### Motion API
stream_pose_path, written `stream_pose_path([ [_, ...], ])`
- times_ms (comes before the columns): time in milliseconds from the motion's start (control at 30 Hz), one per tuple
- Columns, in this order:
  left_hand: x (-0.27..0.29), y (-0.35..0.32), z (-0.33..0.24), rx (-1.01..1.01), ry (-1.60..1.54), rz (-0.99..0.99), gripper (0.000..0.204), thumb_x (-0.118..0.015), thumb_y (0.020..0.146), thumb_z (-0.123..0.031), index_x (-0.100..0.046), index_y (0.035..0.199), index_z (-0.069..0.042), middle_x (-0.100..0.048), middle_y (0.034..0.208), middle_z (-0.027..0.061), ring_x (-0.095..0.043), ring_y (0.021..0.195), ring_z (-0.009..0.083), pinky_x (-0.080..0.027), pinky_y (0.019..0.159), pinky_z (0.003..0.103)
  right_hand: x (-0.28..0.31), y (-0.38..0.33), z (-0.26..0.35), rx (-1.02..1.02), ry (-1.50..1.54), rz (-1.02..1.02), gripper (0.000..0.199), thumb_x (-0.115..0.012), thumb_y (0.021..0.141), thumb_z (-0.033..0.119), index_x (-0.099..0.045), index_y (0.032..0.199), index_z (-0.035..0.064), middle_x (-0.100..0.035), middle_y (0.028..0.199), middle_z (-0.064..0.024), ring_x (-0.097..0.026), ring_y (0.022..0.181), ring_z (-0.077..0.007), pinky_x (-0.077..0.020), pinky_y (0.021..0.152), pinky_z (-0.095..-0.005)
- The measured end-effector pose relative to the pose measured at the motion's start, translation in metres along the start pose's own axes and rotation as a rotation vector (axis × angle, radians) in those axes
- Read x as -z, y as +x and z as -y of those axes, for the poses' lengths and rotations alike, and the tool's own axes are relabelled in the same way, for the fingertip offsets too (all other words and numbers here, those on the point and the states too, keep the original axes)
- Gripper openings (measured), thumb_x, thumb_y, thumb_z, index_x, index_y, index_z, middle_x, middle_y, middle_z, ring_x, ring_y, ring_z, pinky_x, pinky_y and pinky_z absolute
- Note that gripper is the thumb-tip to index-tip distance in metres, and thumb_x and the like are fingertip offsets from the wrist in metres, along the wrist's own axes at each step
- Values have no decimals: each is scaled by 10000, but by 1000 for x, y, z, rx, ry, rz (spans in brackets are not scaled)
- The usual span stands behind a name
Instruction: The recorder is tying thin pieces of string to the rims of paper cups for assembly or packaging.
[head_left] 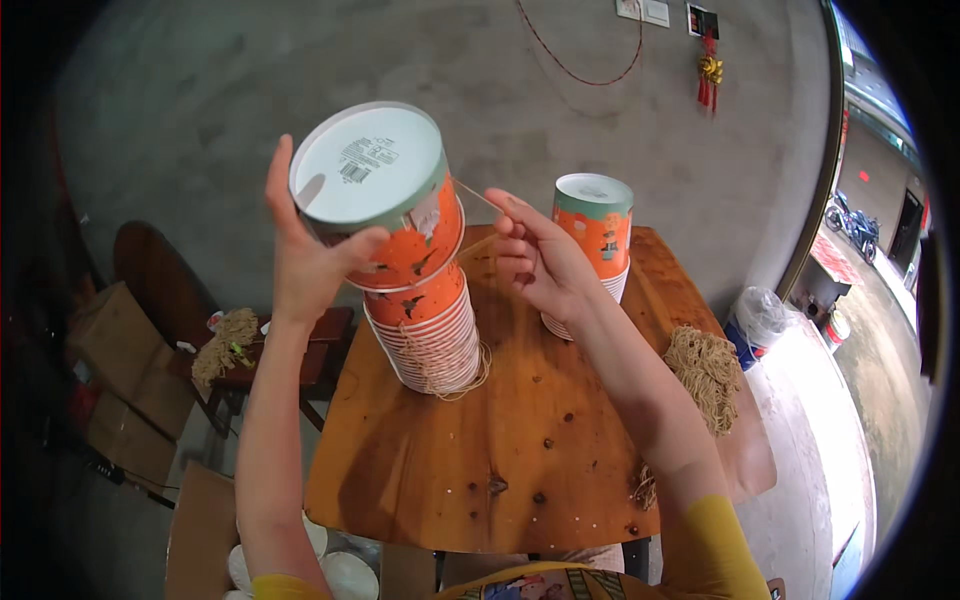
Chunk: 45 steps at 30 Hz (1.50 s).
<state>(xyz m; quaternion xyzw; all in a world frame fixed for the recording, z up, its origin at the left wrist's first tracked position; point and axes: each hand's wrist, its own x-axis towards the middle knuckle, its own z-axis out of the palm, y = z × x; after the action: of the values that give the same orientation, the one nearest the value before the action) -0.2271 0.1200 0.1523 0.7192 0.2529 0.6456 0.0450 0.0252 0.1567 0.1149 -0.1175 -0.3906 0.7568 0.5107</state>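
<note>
Orange bucket [392, 190] clasped in left grip [308, 262]; right grip [545, 258] pinches thin cord [478, 195], seemingly running to bucket.

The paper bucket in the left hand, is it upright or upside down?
Upside down: the paper bucket in the left hand shows its closed white base on top, its rim below.

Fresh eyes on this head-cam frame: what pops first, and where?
First, the orange-and-green paper bucket, upside down and tilted in the left hand, left of centre above a stack of nested buckets. Next, the thin cord running straight from its side to the right hand, near centre. Then the second bucket stack, farther right on the wooden table.
</note>
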Motion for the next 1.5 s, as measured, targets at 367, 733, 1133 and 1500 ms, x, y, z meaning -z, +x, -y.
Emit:
stream_pose_path([
  [367,12,24,60,226,67,70,1039,-798,761,-206,-86,1513,-124,-467,1353,194,-481,1241,276,-399,1042,418,-6,55,-31,303,-219,155,346,-525,978,189,-493,1298,63,-606,1244,-27,-524,1092,-89,-392,969,-260],
  [733,21,12,102,347,-51,120,1194,-811,683,-555,-56,1521,-163,-414,1387,206,-422,1288,301,-373,1054,445,1,41,-61,277,-519,233,349,-510,974,128,-481,1306,24,-572,1294,-75,-506,1207,-145,-385,1056,-315],
  [1133,22,-6,119,405,-65,217,1214,-792,656,-620,-65,1526,-189,-395,1403,189,-375,1316,299,-310,1090,449,22,32,-83,221,-645,253,361,-492,999,152,-455,1336,31,-547,1326,-99,-478,1273,-177,-349,1094,-326],
  [1500,19,-24,132,394,-77,243,1089,-776,722,-569,-148,1525,-185,-324,1458,160,-328,1348,283,-279,1111,420,47,5,-72,333,-1248,67,267,-548,954,139,-574,1205,50,-672,1068,-82,-639,987,-187,-491,893,-307],
])
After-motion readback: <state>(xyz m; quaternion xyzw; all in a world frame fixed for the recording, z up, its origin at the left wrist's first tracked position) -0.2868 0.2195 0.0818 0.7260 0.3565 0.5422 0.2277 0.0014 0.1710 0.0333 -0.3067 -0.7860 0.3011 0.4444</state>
